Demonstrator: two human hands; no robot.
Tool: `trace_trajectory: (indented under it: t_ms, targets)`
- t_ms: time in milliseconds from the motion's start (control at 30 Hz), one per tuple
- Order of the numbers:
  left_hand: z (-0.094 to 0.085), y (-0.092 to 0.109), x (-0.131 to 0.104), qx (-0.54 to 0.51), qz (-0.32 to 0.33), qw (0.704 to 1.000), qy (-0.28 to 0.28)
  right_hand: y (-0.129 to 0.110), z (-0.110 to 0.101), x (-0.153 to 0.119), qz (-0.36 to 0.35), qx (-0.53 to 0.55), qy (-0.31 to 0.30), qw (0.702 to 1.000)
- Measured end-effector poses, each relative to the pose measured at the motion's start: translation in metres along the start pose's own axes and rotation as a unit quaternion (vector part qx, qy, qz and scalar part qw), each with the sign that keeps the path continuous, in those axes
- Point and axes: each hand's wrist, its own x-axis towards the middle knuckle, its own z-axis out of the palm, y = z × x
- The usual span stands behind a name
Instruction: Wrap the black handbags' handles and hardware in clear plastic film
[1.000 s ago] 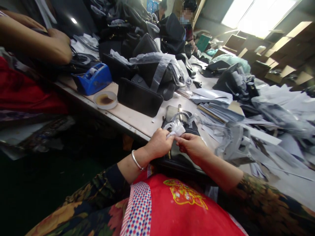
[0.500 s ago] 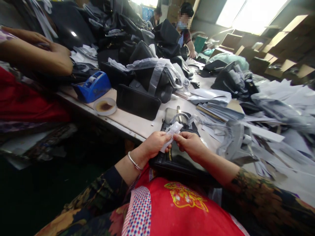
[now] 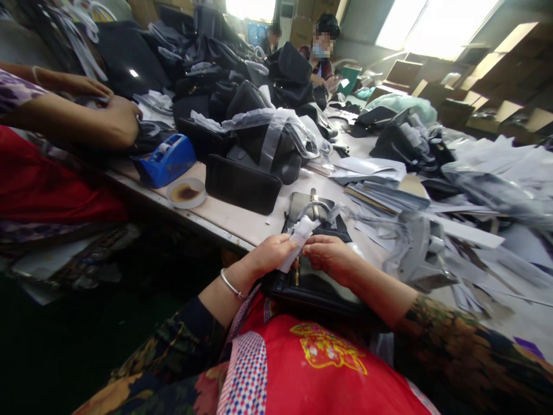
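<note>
My left hand (image 3: 274,253) is closed around a narrow piece of white wrapping (image 3: 298,239), which slants up from its fingers. From the right, my right hand (image 3: 330,256) has its fingertips pressed together at the wrapping's edge; what lies between them is partly hidden. Beneath both hands is a black handbag (image 3: 332,288) with a gold zip, resting at the table edge by my red apron (image 3: 319,380). Its grey upper part (image 3: 300,203) and handle, covered in clear film, lie just beyond my fingers.
A blue tape dispenser (image 3: 166,161), a round roll (image 3: 186,193) and a black panel (image 3: 242,184) lie to the left. Behind is a heap of black bags (image 3: 207,63). A white tape dispenser (image 3: 421,253) and papers (image 3: 389,196) lie right. A co-worker's arms (image 3: 103,118) reach in at left.
My right fingers have straightened slightly and moved a little down along the wrapping. My left hand keeps its hold. The left co-worker's hands have shifted, and the far person's arm is raised.
</note>
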Motion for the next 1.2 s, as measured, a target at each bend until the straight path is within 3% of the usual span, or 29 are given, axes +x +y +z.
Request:
trace_trajectory:
  t_ms: [67,167,333,400,500,667,767,833,933,1033,1100,1200]
  targets:
    - [-0.004,0.005,-0.004,0.180,0.056,0.979,0.077,0.002,0.001,0.000,0.007,0.009,0.000,1.000]
    - [-0.007,0.011,-0.008,0.355,0.111,0.908,0.193,0.003,0.003,0.002,0.022,0.022,0.008,0.999]
    - [-0.001,0.008,-0.001,0.431,0.061,0.881,0.185,-0.003,0.005,-0.003,0.005,-0.029,-0.049,0.998]
    - [0.001,0.004,0.003,0.453,0.040,0.871,0.186,-0.010,0.002,-0.011,-0.010,-0.073,-0.046,0.996]
    - [0.000,0.002,0.008,0.432,0.028,0.884,0.177,-0.024,-0.018,-0.025,-0.063,-0.133,0.055,0.988]
    - [-0.005,0.003,0.011,0.306,0.008,0.945,0.114,-0.038,-0.088,-0.033,-0.153,-0.141,0.226,0.952]
    - [-0.011,-0.002,0.013,0.367,0.018,0.924,0.106,-0.023,-0.125,-0.031,-0.127,-0.169,0.293,0.932]
    - [-0.017,-0.010,0.011,0.417,0.049,0.896,0.146,-0.004,-0.137,-0.031,-0.100,-0.190,0.319,0.923]
    - [-0.024,-0.023,0.002,0.374,0.045,0.904,0.202,0.030,-0.138,-0.037,-0.051,-0.157,0.291,0.942]
    - [-0.017,-0.028,-0.008,0.229,-0.003,0.959,0.164,0.052,-0.125,-0.046,-0.023,-0.064,0.191,0.979]
    - [-0.008,-0.021,-0.010,0.181,-0.007,0.974,0.136,0.056,-0.115,-0.049,-0.027,-0.040,0.148,0.988]
    - [-0.005,0.007,0.000,0.233,0.016,0.961,0.148,0.050,-0.103,-0.046,-0.087,-0.074,0.138,0.984]
